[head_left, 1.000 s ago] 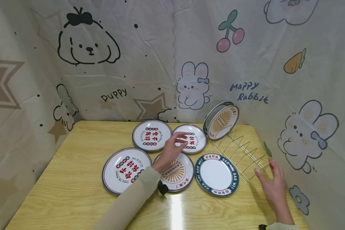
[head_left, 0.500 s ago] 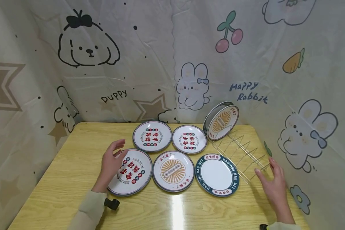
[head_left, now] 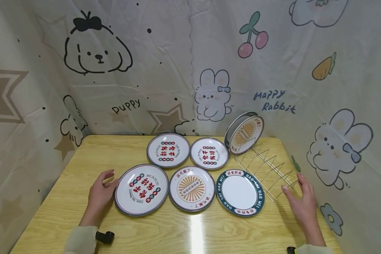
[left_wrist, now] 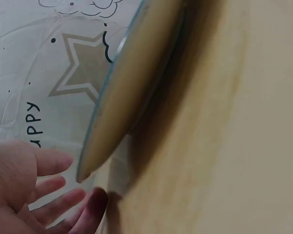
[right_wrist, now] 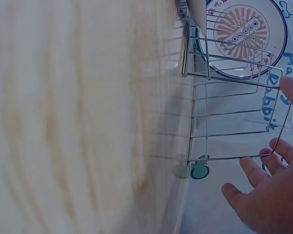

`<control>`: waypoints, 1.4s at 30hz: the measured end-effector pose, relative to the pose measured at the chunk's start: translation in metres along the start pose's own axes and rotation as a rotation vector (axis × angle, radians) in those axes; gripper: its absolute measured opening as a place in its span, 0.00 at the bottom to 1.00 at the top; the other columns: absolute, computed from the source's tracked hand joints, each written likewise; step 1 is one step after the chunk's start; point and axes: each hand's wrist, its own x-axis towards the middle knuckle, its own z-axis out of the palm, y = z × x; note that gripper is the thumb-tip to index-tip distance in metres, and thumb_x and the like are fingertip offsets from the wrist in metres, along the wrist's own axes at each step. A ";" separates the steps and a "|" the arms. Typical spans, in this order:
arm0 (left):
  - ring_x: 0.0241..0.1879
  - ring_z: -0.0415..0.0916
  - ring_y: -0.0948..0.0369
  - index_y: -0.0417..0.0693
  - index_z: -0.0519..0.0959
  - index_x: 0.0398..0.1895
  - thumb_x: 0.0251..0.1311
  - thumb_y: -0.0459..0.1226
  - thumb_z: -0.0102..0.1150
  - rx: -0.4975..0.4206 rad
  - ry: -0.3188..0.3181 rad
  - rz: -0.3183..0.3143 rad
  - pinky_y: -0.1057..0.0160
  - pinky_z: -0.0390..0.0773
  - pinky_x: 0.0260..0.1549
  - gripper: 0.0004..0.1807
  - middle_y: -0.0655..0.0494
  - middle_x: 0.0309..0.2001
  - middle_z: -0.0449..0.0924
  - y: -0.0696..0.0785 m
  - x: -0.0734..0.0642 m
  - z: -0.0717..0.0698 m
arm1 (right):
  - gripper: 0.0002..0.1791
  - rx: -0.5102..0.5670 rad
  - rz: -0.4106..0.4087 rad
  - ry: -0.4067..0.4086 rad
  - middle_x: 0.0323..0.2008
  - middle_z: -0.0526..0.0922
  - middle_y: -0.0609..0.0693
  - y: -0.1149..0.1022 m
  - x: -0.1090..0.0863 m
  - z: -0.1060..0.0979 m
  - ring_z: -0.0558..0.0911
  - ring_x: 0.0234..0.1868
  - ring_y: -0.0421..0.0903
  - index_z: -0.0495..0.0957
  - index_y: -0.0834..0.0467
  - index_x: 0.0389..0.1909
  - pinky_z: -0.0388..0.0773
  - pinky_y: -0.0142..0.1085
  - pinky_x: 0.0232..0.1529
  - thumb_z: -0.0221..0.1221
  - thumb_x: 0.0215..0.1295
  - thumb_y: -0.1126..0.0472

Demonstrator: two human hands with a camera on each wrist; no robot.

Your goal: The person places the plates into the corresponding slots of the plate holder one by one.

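My left hand [head_left: 101, 190] is at the left rim of a large white plate [head_left: 141, 190] with red lettering and a dark edge. In the left wrist view its fingers are spread, thumb on one side of the plate's edge and fingertips on the other, with a gap showing between them. My right hand [head_left: 304, 208] holds the near end of a wire plate rack [right_wrist: 234, 133] between thumb and fingers. Standing in the rack's far end are plates, the front one [head_left: 247, 134] with an orange sunburst.
Flat on the wooden table [head_left: 66, 197] lie a sunburst plate [head_left: 192, 188], a green-rimmed plate [head_left: 240, 193] beside the rack, and two red-lettered plates [head_left: 168, 150] behind. A printed cloth [head_left: 165, 46] hangs along the back and sides.
My left hand has moved from above the middle plates leftward, over the large front plate, and down to its left rim. The right hand stays at the rack.
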 end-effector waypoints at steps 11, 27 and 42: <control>0.65 0.74 0.38 0.45 0.60 0.80 0.75 0.40 0.56 -0.063 -0.151 -0.096 0.58 0.84 0.49 0.33 0.32 0.69 0.70 -0.004 -0.002 0.007 | 0.47 -0.012 0.000 -0.001 0.83 0.45 0.62 0.002 0.001 0.000 0.54 0.80 0.69 0.44 0.50 0.84 0.50 0.72 0.76 0.59 0.75 0.44; 0.61 0.72 0.48 0.35 0.63 0.77 0.77 0.33 0.49 -0.206 -0.293 -0.172 0.73 0.81 0.42 0.28 0.32 0.72 0.66 -0.006 0.003 0.003 | 0.47 -0.021 -0.002 0.015 0.82 0.46 0.63 0.000 0.001 0.000 0.56 0.79 0.70 0.46 0.51 0.84 0.52 0.72 0.76 0.59 0.75 0.44; 0.34 0.79 0.63 0.42 0.57 0.78 0.80 0.33 0.42 -0.386 -0.327 -0.096 0.64 0.84 0.26 0.26 0.55 0.52 0.82 -0.010 -0.002 -0.012 | 0.47 -0.005 -0.033 0.013 0.82 0.46 0.63 0.003 0.000 0.001 0.56 0.78 0.71 0.46 0.52 0.84 0.53 0.72 0.75 0.60 0.74 0.45</control>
